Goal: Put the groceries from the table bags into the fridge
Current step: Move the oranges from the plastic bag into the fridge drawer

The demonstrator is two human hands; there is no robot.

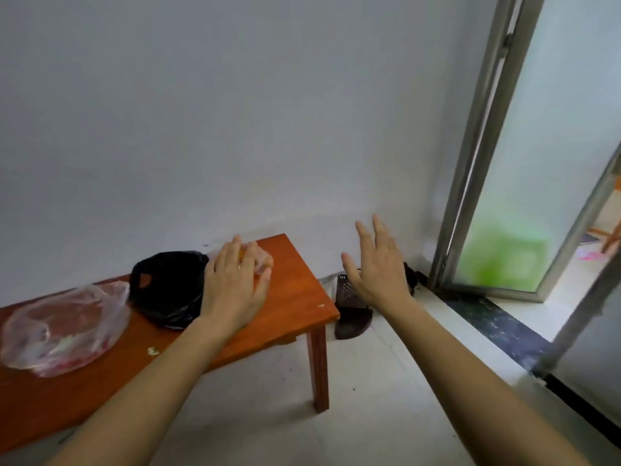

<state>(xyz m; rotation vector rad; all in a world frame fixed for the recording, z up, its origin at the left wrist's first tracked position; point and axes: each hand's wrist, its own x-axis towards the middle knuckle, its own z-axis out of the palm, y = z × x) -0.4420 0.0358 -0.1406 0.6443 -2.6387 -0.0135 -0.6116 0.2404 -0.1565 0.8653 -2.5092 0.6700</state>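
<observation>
Left grip [235, 284] lies on small clear plastic bag with orange contents [265, 264] at far end of orange wooden worktop [295, 297]; can't tell if it's clasping. Right grip [379, 267] released, fingers spread, in air. Black plastic bag [168, 290] just left of left grip.

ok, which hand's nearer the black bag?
Left. The left hand lies right beside the black bag, at its right edge; the right hand hovers off the table, above the floor.
</observation>
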